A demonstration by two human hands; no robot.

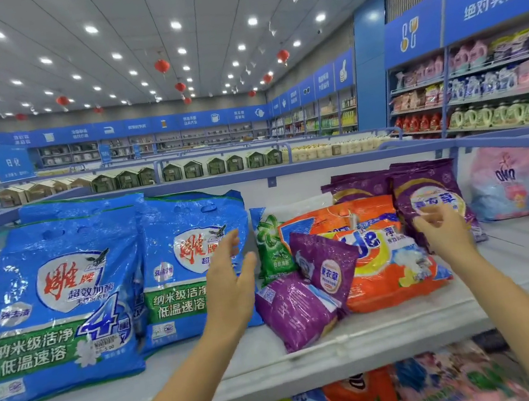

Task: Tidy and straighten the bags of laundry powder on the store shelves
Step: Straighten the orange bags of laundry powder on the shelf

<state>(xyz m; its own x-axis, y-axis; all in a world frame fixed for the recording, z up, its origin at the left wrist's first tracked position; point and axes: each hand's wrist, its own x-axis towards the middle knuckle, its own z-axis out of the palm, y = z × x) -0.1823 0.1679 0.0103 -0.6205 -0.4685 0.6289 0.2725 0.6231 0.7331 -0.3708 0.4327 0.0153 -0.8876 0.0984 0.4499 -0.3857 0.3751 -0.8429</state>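
On the white shelf [526, 266] the big blue powder bags [64, 301] lean upright at the left — bulky, likely heavy, best gripped by both side edges low down. In the middle, the orange bag [395, 269] lies slumped in a heap with a green one [270, 248] behind; soft film, probably slippery, the powder shifting inside. Smallest, the purple packets [305, 294] sprawl in front — light, easy to pinch by the top seam. The left hand [230, 275] hovers spread wide, empty; the right hand [440, 228] is loosely open, holding nothing.
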